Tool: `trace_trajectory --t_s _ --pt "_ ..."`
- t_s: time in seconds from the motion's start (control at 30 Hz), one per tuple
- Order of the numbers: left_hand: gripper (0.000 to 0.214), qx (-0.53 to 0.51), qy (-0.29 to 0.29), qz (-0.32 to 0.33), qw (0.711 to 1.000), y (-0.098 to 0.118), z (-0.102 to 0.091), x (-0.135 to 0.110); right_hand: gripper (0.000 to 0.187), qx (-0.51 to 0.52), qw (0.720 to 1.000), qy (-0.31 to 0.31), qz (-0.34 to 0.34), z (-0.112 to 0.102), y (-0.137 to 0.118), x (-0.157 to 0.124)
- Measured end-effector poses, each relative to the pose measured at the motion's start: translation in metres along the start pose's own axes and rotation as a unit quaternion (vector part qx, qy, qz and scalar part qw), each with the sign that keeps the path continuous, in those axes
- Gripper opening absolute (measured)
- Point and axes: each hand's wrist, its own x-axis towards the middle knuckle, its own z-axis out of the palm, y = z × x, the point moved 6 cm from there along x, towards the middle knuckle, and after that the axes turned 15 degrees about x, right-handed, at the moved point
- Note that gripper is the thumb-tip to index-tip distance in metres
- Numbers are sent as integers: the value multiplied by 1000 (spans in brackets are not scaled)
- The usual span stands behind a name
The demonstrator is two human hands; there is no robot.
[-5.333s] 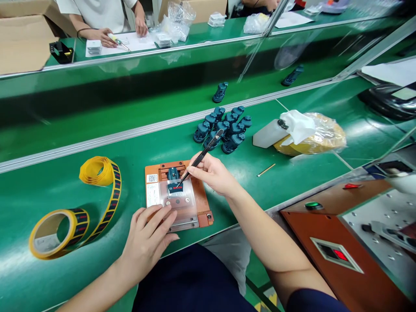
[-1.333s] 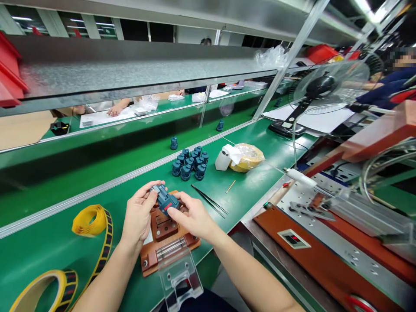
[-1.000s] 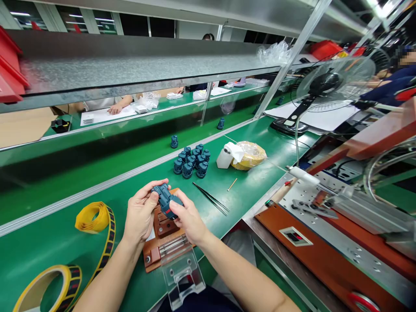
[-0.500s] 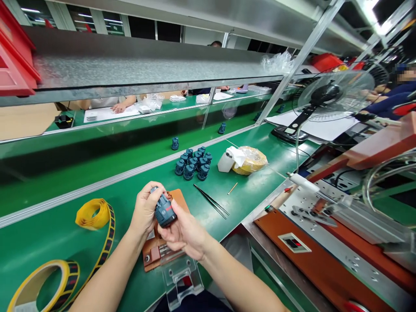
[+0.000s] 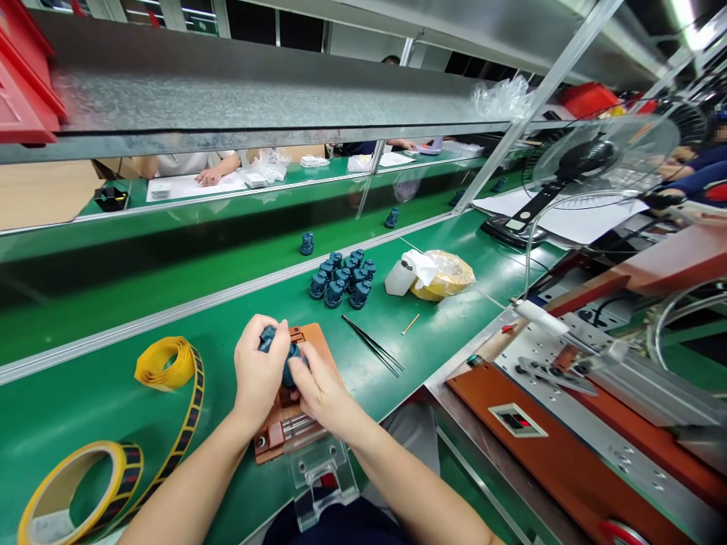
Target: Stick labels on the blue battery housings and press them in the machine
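Note:
My left hand (image 5: 260, 371) and my right hand (image 5: 321, 395) are closed together on a dark teal power-tool battery pack (image 5: 292, 366), which they mostly hide. The pack is held just above an orange-brown jig plate (image 5: 313, 350). A transparent acrylic cover (image 5: 323, 484) stands hinged open at the plate's near end. Black tweezers (image 5: 372, 354) lie on the green belt to the right of my right hand, out of its reach by a short gap. A cluster of several matching packs (image 5: 341, 278) stands farther off.
A roll of yellow label tape (image 5: 79, 492) lies to the left. Beyond the packs sit a white bottle (image 5: 399, 278) and a yellow bag (image 5: 446, 276). A metal-plated machine (image 5: 568, 378) and a fan (image 5: 602, 159) stand right. A co-worker's hand (image 5: 209, 176) shows beyond the glass partition.
Since the frames a second ago, my hands have turned the pack and closed further over it, hiding its red label. The camera has drifted slightly, shifting the scene.

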Motion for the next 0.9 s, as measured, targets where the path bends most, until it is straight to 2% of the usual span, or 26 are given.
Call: trace_trajectory --t_s 0.07,0.13,0.23,0.4,0.57,0.73,0.9 --pt "26 -32 -25 -21 999 -7 5 2 33 73 995 -29 59 3 6 -2" --pt "28 -57 -39 -37 997 -14 10 3 43 153 984 -38 81 5 6 -4" --pt "31 -101 -57 -61 991 -19 16 4 52 210 976 -6 60 0 -1 -6" --pt "31 -179 -97 -88 975 -16 23 3 57 217 974 48 36 -14 -2 -6" --pt "33 -214 -123 -104 963 -14 26 2 60 202 977 63 22 -24 2 -6" --pt "48 -258 -148 -113 948 -11 31 -9 62 118 985 123 -38 -37 -7 -8" --pt "84 -309 -238 -124 912 0 43 -26 54 -2 980 162 -119 -45 -17 -15"
